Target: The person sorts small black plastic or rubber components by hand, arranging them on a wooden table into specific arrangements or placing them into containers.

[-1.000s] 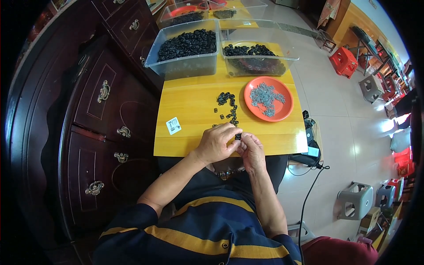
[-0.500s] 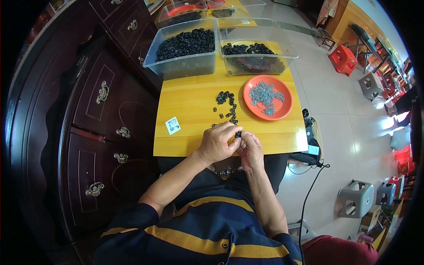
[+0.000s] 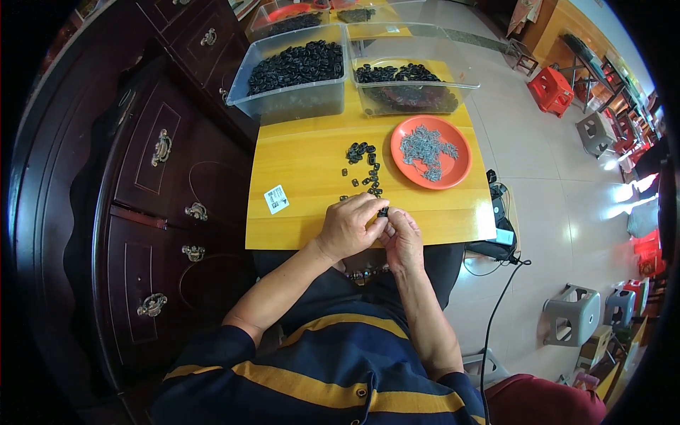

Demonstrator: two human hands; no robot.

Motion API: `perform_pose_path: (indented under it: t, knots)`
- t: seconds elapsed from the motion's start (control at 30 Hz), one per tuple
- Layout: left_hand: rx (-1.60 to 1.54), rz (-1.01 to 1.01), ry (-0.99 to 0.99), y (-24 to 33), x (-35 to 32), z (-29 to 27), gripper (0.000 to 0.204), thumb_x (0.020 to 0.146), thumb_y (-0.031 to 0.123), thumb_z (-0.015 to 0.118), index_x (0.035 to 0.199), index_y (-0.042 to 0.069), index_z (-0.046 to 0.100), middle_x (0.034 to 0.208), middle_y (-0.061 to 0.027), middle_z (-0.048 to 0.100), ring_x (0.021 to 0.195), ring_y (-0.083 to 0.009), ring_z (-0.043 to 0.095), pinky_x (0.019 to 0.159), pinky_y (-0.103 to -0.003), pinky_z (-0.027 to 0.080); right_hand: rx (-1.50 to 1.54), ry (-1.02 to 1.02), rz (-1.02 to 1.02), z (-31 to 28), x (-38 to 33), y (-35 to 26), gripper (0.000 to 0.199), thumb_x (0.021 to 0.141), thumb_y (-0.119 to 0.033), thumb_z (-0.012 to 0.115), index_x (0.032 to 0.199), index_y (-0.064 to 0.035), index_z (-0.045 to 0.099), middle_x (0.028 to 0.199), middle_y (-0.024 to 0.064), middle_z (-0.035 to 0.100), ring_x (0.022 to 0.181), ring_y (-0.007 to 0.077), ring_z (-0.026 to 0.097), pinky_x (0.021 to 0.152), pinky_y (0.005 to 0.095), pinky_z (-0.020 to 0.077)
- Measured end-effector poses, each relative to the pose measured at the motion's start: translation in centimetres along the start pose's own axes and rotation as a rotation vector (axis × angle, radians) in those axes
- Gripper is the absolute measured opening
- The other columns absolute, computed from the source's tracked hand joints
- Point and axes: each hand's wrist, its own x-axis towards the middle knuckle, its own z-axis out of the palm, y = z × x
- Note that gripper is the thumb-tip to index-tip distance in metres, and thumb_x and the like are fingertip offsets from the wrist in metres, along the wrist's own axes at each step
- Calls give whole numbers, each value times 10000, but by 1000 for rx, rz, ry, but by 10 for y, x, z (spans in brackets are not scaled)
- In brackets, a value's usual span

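Note:
Near the front edge of the yellow table point(image 3: 297, 219), my left hand point(image 3: 350, 225) and my right hand point(image 3: 402, 239) meet fingertip to fingertip. Both are closed on a small black oval plastic piece point(image 3: 383, 212), of which only the upper part shows between the fingers. Just beyond my fingers lie several loose black plastic pieces point(image 3: 362, 152), heaped at the far end and scattered nearer. To their right sits an orange plate point(image 3: 462, 170) with a pile of small grey metal pins point(image 3: 423, 149), too fine to make out singly.
At the table's back stand a translucent bin point(image 3: 297, 106) full of black pieces and a clear bin point(image 3: 411, 108) partly filled. A white label point(image 3: 276, 200) lies at left. Dark drawers point(image 3: 159, 205) flank the left side; a black cable point(image 3: 499, 312) and a grey stool point(image 3: 571, 315) are at right.
Both hands stay together, with the black piece showing slightly more between the fingertips. The view has shifted slightly; the plate and bins rest as before.

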Motion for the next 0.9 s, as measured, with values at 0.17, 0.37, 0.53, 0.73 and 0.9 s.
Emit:
perform_pose_path:
  t: [0.17, 0.37, 0.53, 0.73, 0.9]
  knots:
    - [-32, -11, -54, -3, 1, -3, 341, 747, 102, 763, 1068, 41, 663, 929, -108, 677, 796, -273, 682, 686, -352, 555, 14, -20, 1, -5, 3, 3, 88, 938, -180, 646, 918, -95, 659, 782, -29, 632, 688, 66, 599, 654, 248, 511]
    - [-61, -25, -118, -8, 3, -9, 391, 757, 151, 787, 1112, 51, 658, 958, -104, 679, 801, -256, 684, 696, -347, 555, -53, 22, -16, -4, 4, 4, 88, 928, -172, 647, 917, -86, 657, 765, -34, 609, 691, 65, 593, 650, 237, 501]
    - [-28, 21, -121, -13, 2, -6, 400, 760, 156, 789, 1121, 53, 653, 964, -103, 681, 808, -263, 683, 696, -351, 555, -103, 26, -39, -5, 6, 7, 86, 930, -171, 641, 916, -88, 655, 769, -49, 592, 695, 48, 562, 671, 229, 486]
    - [-101, -141, -117, -2, -1, -7, 419, 795, 117, 736, 1183, 43, 595, 859, -68, 661, 723, -229, 672, 655, -344, 549, -79, 55, -54, -1, 5, 7, 105, 939, -196, 647, 924, -92, 653, 776, -51, 576, 703, 46, 549, 679, 225, 478]
    - [-548, -416, -77, -3, -5, 7, 440, 847, -47, 628, 1273, 8, 533, 808, -16, 614, 654, -38, 581, 607, -197, 486, -84, 73, -72, -1, 4, 9, 104, 939, -196, 655, 948, -93, 649, 811, -37, 609, 713, 51, 561, 680, 223, 482]
